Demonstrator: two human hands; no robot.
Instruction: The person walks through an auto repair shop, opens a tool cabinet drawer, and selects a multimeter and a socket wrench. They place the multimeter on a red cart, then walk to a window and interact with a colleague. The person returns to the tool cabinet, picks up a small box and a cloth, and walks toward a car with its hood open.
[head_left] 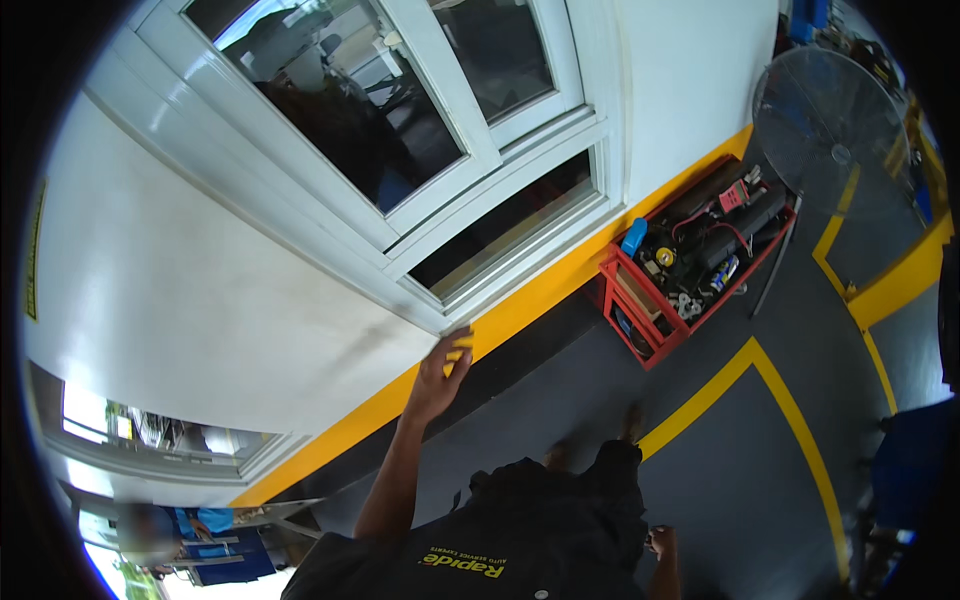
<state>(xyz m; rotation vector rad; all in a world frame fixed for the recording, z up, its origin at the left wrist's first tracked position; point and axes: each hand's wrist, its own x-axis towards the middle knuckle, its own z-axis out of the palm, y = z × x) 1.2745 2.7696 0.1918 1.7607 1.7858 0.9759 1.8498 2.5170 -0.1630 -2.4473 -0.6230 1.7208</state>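
My left hand (443,375) is raised in front of the wall, close to the lower corner of the white window frame (490,290). Its fingers are loosely bent and apart, and nothing shows between them. Part of the yellow wall stripe (540,295) is visible past the fingers; whether they touch the wall I cannot tell. Low beside my body, on the right, hangs my right hand (661,541) with curled fingers. It is small in the picture, and what those fingers enclose, if anything, is hidden.
A red tool cart (645,300) filled with tools, a spray can and cables stands against the wall. Beyond it is a large round fan (838,145). Yellow lines (800,420) mark the grey floor. Another person (150,530) is at the lower left.
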